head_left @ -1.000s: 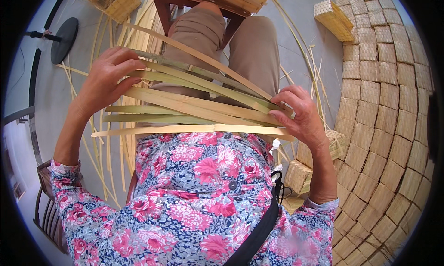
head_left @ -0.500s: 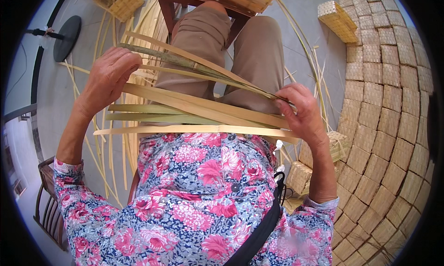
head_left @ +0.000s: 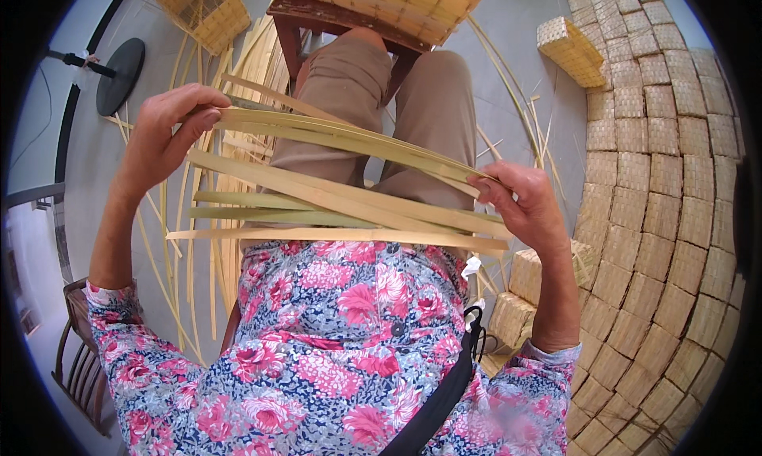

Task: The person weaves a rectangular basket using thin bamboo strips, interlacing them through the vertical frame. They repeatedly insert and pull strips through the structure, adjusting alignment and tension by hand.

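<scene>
My left hand (head_left: 175,134) pinches one end of several bamboo strips (head_left: 349,138), thumb against fingers. The other end is gripped by my right hand (head_left: 520,200), so the strips stretch across above my thighs. They are flat, pale green to yellow, and slightly bowed. More loose bamboo strips (head_left: 317,192) lie across my lap, some greenish, some cream, fanned a little apart. The nearest, a pale strip (head_left: 341,234), runs along the hem of my floral shirt. The right ends of the lap strips reach close to my right hand.
Ahead of my knees, a woven basket (head_left: 381,2) rests on a brown wooden stool (head_left: 333,21). Other woven baskets (head_left: 570,53) stand on the floor. Rows of woven boxes (head_left: 659,186) fill the right side. Long strips (head_left: 213,281) litter the floor at left, near a black round base (head_left: 123,73).
The held strips have turned their broad faces up and lie closer together. My left hand has shifted slightly left, and its thumb now shows on the strips. The right hand has moved slightly down.
</scene>
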Demonstrator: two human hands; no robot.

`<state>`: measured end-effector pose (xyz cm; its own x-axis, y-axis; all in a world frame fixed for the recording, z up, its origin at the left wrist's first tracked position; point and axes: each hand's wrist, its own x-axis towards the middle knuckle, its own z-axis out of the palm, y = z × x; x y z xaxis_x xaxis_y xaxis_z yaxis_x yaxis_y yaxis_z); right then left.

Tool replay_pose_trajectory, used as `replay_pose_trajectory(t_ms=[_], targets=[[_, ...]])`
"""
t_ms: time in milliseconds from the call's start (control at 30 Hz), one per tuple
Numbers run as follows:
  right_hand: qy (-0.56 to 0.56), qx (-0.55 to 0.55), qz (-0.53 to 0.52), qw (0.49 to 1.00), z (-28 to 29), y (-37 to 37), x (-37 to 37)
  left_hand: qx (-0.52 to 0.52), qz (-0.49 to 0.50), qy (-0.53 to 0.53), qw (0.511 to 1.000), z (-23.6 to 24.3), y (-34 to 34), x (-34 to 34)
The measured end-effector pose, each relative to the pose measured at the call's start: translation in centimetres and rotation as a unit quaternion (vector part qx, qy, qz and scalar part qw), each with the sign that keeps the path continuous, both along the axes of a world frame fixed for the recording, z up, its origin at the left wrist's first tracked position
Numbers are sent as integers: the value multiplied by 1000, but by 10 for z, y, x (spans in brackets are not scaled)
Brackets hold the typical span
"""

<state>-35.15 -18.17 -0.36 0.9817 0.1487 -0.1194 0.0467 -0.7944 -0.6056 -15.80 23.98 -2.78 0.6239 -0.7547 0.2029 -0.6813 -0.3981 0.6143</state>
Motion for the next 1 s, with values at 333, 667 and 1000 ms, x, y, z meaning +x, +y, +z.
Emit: replay_pose_trajectory(t_ms=[333,667,1000], targets=[[58,73,-59,994,13,-6,8,-138,53,293,945,-10,22,49],[40,-120,7,992,22,-5,16,-248,90,312,913,13,15,72],[-172,30,-108,979,25,-18,46,-307,59,62,948,97,-31,146]])
